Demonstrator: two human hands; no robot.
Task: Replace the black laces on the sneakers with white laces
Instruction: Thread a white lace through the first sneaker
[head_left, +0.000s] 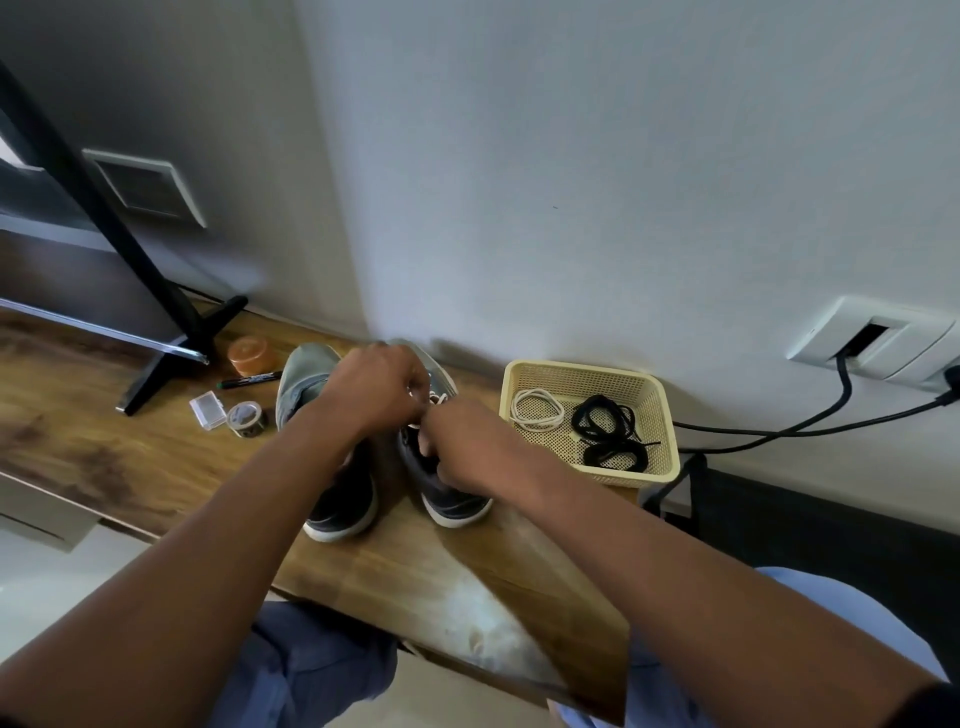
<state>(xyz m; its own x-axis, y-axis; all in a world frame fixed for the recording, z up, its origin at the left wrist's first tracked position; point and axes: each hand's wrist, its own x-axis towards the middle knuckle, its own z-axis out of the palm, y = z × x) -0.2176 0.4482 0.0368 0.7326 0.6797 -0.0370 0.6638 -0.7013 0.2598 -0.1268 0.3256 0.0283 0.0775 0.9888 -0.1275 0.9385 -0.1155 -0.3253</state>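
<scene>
Both hands meet over the right sneaker (451, 493), the left hand (379, 387) pinching a white lace (439, 399) at the eyelets while the right hand (467, 444) curls its grip on the shoe's collar. Grey-and-black with white soles, the pair stands side by side on the wooden counter (156, 457), the left sneaker (332, 499) partly hidden by a forearm. Just beside them, a cream basket (660, 415) holds a coiled white lace (537, 408) and the black laces (610, 431).

pair of grey canvas sneakers (337, 467) on wooden table (130, 441) | cream perforated plastic basket (660, 405) right of them | coiled white lace (537, 409), black laces (608, 431) inside basket
</scene>
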